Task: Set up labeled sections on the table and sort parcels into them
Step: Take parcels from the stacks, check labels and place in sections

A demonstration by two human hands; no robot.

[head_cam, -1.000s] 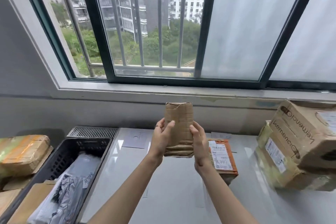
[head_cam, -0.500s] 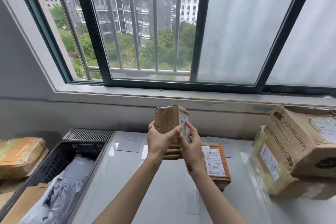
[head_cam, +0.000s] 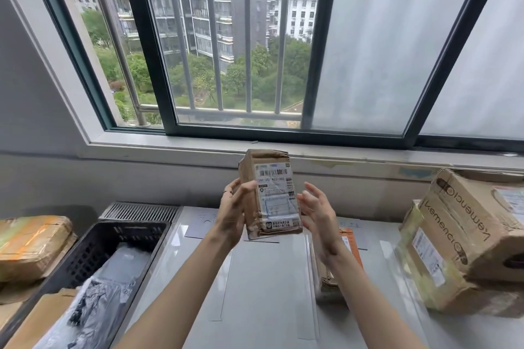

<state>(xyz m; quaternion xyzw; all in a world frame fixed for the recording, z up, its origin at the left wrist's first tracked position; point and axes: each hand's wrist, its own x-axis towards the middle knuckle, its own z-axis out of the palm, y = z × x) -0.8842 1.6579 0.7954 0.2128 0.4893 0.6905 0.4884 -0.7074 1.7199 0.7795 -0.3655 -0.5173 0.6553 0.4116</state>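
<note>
A small brown cardboard parcel (head_cam: 269, 193) with a white shipping label facing me is held upright above the grey table (head_cam: 263, 278). My left hand (head_cam: 234, 211) grips its left side, thumb across the front edge. My right hand (head_cam: 319, 214) is just off its right side, fingers spread and relaxed, touching it at most near the lower corner. Paper labels (head_cam: 202, 225) lie flat at the table's far edge. Another parcel with orange tape (head_cam: 347, 249) lies on the table behind my right wrist.
A black plastic crate (head_cam: 93, 252) with grey poly bags stands left of the table. Taped boxes (head_cam: 31, 246) are stacked further left. Two large cardboard boxes (head_cam: 465, 235) are stacked at the table's right end. Window sill and wall run behind.
The parcel has been turned so its shipping label faces me. My right hand has let go and opened beside it. The view has tilted slightly up.
</note>
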